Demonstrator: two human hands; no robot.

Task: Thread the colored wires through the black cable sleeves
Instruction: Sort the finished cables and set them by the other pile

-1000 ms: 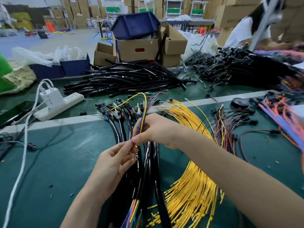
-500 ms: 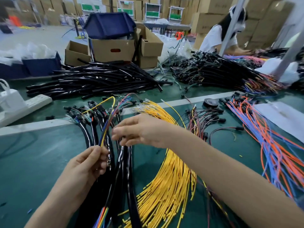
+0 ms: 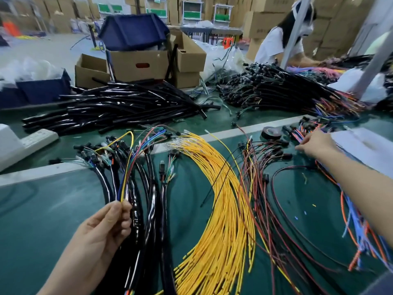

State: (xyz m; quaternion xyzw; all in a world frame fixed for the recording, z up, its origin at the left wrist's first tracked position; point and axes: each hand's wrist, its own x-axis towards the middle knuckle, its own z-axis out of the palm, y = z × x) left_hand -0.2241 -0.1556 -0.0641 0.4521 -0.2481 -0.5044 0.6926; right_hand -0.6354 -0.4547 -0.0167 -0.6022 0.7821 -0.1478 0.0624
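Left hand [image 3: 106,226] pinches thin yellow, blue and red wires [image 3: 127,167], over shiny black cable sleeves [image 3: 152,209] on the green table [image 3: 42,209], right hand [image 3: 316,143] out at orange and blue wires [image 3: 299,133], fingers too blurry to tell

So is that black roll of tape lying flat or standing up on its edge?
Lying flat: the black roll of tape rests on the green table, its round hole facing up.

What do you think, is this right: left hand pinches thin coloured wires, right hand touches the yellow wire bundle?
No. The head view shows the right hand at the orange and blue wires; the left hand pinches thin coloured wires.
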